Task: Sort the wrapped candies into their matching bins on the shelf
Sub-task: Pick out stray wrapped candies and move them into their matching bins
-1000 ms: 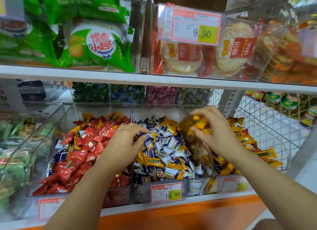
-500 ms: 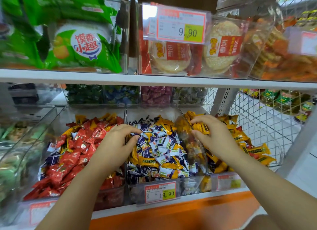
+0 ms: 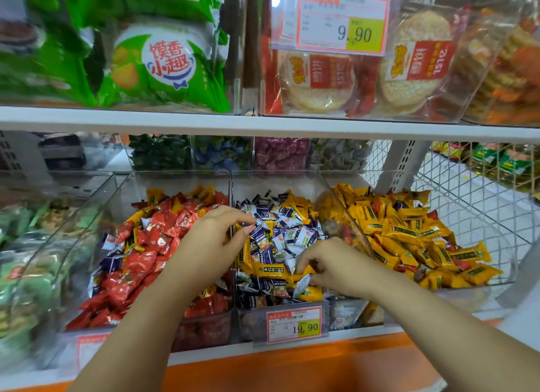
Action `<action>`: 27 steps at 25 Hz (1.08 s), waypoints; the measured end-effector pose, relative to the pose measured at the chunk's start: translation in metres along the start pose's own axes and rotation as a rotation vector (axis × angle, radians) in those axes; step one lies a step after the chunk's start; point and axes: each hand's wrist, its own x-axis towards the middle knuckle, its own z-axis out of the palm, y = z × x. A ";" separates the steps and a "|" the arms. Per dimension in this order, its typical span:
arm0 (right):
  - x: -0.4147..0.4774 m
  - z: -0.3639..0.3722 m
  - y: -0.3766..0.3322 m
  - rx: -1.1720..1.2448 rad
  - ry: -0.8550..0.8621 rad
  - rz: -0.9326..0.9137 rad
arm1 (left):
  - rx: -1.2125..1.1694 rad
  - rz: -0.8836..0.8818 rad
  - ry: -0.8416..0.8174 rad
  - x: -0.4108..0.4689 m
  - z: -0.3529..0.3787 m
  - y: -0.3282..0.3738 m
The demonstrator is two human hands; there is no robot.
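Lower shelf (image 3: 365, 334), three clear bins side by side.

Left bin (image 3: 117, 199): heaped with red candies (image 3: 152, 245), a few blue-white and yellow ones mixed in.

Left hand (image 3: 210, 245): over the right edge of the left bin, fingers curled, fingertips (image 3: 248, 225) reaching across the divider onto the middle pile. Thumb sits below them. Grip: cannot tell whether anything is caught between thumb and fingers.

Middle bin (image 3: 274, 175): mostly blue-white candies (image 3: 280, 234), with yellow strays on top and along the front. Price tag (image 3: 295, 324) reading 19.90 clipped to its front wall.

Right hand (image 3: 339, 269): low at the front of the middle bin, knuckles up, fingers (image 3: 306, 260) curled down into the pile. Grip clamped on a yellow candy (image 3: 302, 275) that lies among the blue-white ones, touching the heap.

Right bin (image 3: 496, 263): full of yellow candies (image 3: 409, 237), some red ones among them. Wire mesh (image 3: 467, 193) behind and to its right.

Upper shelf (image 3: 263, 123): green snack bags (image 3: 163, 64) at left, wrapped rice crackers (image 3: 318, 79) at right under a 9.90 tag (image 3: 339, 20).
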 end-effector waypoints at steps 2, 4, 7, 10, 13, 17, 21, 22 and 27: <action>-0.002 -0.005 -0.001 0.035 0.099 0.008 | 0.009 -0.002 -0.005 0.000 0.000 0.000; -0.007 -0.014 -0.002 0.073 0.219 0.015 | 0.020 0.004 -0.010 0.001 0.000 0.000; -0.015 -0.028 0.002 0.165 0.388 0.042 | 0.025 -0.008 -0.018 0.002 0.001 0.000; -0.023 -0.034 0.012 0.183 0.646 0.082 | 0.029 -0.008 -0.020 0.002 0.003 0.002; -0.030 -0.034 0.034 0.256 0.961 0.189 | 0.042 -0.008 -0.018 0.001 0.004 0.004; -0.034 -0.025 0.057 0.219 0.931 0.313 | 0.043 -0.017 -0.015 0.001 0.004 0.005; -0.027 -0.019 0.032 0.176 0.833 0.136 | 0.040 -0.020 -0.016 0.001 0.003 0.004; -0.024 -0.019 0.023 0.186 0.785 0.082 | 0.037 -0.020 -0.017 0.001 0.003 0.005; 0.009 0.004 -0.015 0.195 0.227 -0.072 | 0.030 -0.015 -0.012 0.001 0.002 0.003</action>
